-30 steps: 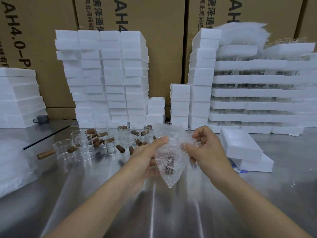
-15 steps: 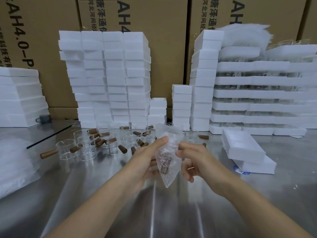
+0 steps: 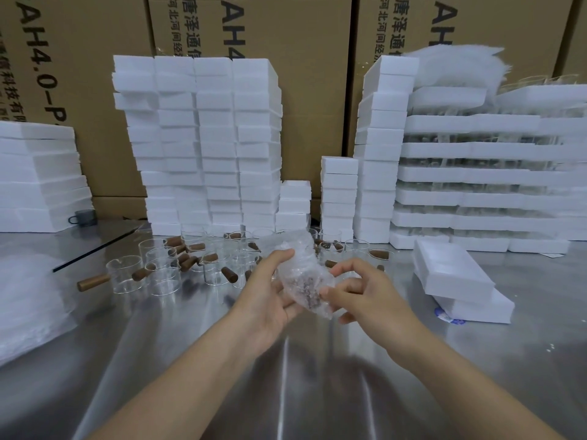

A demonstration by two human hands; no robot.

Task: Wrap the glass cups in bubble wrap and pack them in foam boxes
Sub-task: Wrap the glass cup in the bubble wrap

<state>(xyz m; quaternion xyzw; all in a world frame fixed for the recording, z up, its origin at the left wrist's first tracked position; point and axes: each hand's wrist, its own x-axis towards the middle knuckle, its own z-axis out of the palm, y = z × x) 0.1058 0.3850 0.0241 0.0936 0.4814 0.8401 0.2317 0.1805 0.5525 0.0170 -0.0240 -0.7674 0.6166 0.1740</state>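
Observation:
A glass cup wrapped in bubble wrap [image 3: 303, 277] is held above the steel table [image 3: 286, 376], its brown handle showing dimly through the plastic. My left hand [image 3: 270, 296] grips the bundle from the left, thumb on top. My right hand [image 3: 362, 293] pinches the wrap's right side with its fingertips. Behind the bundle stand several bare glass cups [image 3: 158, 271] with brown wooden handles. Two foam boxes [image 3: 454, 277] lie stacked to the right.
Tall stacks of white foam boxes [image 3: 206, 147] line the back, with more stacks on the right [image 3: 492, 173] and left [image 3: 38, 179]. Bubble wrap sheets [image 3: 28, 303] lie at the left. A small grey mug [image 3: 83, 216] sits far left. Cardboard cartons [image 3: 301, 33] form the backdrop.
The bundle has been turned and squeezed narrower. My right hand moved from the wrap's top edge down to its lower right side. My left hand kept its hold.

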